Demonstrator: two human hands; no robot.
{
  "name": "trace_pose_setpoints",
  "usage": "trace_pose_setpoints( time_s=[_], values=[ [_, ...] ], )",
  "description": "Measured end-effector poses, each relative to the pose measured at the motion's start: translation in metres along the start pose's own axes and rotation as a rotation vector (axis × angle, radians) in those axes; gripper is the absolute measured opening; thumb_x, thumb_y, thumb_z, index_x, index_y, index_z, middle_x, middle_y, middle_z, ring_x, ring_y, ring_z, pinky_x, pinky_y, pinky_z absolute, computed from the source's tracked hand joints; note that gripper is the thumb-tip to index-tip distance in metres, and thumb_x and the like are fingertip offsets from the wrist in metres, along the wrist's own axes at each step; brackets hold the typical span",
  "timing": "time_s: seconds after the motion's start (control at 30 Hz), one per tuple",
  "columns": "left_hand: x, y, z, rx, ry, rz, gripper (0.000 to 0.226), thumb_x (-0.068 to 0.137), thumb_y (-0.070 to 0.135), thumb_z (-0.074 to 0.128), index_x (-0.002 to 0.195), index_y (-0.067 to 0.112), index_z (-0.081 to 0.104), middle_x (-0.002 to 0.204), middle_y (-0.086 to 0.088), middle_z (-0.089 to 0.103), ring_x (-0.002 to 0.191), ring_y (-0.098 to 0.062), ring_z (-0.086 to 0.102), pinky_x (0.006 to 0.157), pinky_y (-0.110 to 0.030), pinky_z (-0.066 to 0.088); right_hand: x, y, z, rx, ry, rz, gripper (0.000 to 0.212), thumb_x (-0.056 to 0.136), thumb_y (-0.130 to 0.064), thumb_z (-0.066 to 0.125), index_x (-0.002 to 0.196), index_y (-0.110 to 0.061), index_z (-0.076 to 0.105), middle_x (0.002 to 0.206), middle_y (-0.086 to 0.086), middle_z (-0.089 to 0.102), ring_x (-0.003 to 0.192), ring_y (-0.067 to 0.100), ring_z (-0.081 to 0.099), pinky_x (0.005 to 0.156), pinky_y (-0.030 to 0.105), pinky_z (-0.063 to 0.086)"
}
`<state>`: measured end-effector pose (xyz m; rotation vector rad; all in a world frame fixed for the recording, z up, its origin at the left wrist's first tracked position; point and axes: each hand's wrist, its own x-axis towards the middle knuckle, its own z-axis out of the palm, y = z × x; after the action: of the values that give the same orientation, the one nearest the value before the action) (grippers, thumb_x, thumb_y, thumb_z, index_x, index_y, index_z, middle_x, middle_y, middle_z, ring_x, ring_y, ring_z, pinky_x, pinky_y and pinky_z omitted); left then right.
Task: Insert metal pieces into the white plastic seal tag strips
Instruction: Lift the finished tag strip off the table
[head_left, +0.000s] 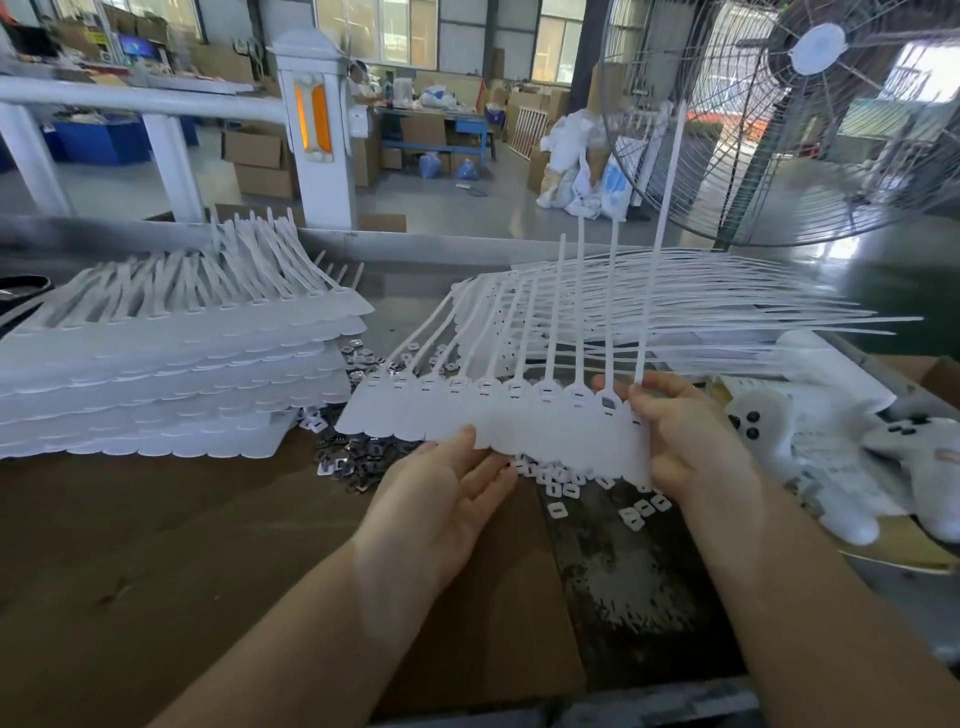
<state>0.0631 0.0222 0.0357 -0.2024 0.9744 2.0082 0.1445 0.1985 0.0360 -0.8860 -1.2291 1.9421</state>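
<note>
Above the middle of the brown workbench (156, 545), the head view shows a joined sheet of white seal tags (519, 421) held in the air, tails fanning up and away. The right hand (691, 436) grips its right end, thumb on top and fingers curled behind, probably to keep the row of slots facing the person. The left hand (441, 493) lies spread, palm up, fingertips under the sheet's near edge, seemingly propping it level. Most slots look already filled. Beneath the sheet, loose metal pieces (358, 457) lie heaped within reach, with small white clips (566, 488) scattered just to their right. Toward the left edge sits a stack of tag sheets (171, 374); toward the far right edge another fanned pile (675, 312). No box or tray holds the parts; they lie directly on the bench.
</note>
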Motion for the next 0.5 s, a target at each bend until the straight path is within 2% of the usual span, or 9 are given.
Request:
trace_pose_setpoints(
  time_s=[0.07,0.13,0.23,0.3,0.37,0.5],
  values=[
    [0.005,-0.001,0.006,0.051,0.019,0.071,0.004,0.095,0.000,0.046,0.099,0.000,0.047,0.095,-0.020,0.060,0.079,-0.028,0.063,0.063,-0.036,0.052,-0.001,0.002,0.000,0.021,-0.001,-0.006,0.018,0.094,0.003,0.044,0.107,-0.007,0.050,0.078,0.011,0.073,0.068,0.021,0.072,0.060,0.036,0.056],
    [0.010,0.000,0.009,0.103,0.034,0.135,0.011,0.095,-0.001,0.044,0.086,0.004,0.046,0.088,-0.017,0.062,0.075,-0.027,0.064,0.062,-0.035,0.053,-0.002,0.004,0.001,0.054,0.006,-0.010,0.019,0.094,0.004,0.043,0.107,-0.007,0.050,0.088,0.015,0.072,0.070,0.024,0.072,0.054,0.034,0.056],
    [0.020,0.004,0.013,0.165,0.059,0.222,0.014,0.096,-0.001,0.042,0.084,0.007,0.045,0.084,-0.014,0.059,0.064,-0.023,0.066,0.054,-0.032,0.055,-0.001,0.007,0.002,0.074,0.016,-0.008,0.016,0.093,0.005,0.043,0.099,-0.009,0.048,0.103,0.019,0.068,0.081,0.029,0.070,0.057,0.039,0.056],
    [0.025,0.009,0.014,0.194,0.074,0.269,0.018,0.096,-0.001,0.042,0.082,0.009,0.045,0.080,-0.010,0.058,0.058,-0.019,0.066,0.058,-0.033,0.058,-0.001,0.009,0.004,0.077,0.000,0.005,0.016,0.094,0.005,0.043,0.100,-0.009,0.047,0.106,0.019,0.067,0.090,0.033,0.068,0.064,0.043,0.055],
    [0.030,0.015,0.013,0.216,0.077,0.317,0.020,0.096,-0.002,0.041,0.080,0.011,0.044,0.082,-0.007,0.057,0.066,-0.019,0.063,0.061,-0.034,0.058,-0.001,0.011,0.005,0.068,-0.034,0.018,0.015,0.094,0.005,0.043,0.094,-0.009,0.047,0.108,0.019,0.067,0.093,0.033,0.068,0.069,0.046,0.055],
    [0.037,0.025,0.009,0.258,0.054,0.396,0.021,0.096,-0.001,0.042,0.081,0.013,0.045,0.086,-0.004,0.057,0.068,-0.015,0.062,0.047,-0.025,0.055,-0.003,0.012,0.008,0.067,-0.075,0.016,0.017,0.091,0.007,0.046,0.086,-0.008,0.050,0.107,0.019,0.067,0.093,0.032,0.068,0.080,0.048,0.054]
  ],
)
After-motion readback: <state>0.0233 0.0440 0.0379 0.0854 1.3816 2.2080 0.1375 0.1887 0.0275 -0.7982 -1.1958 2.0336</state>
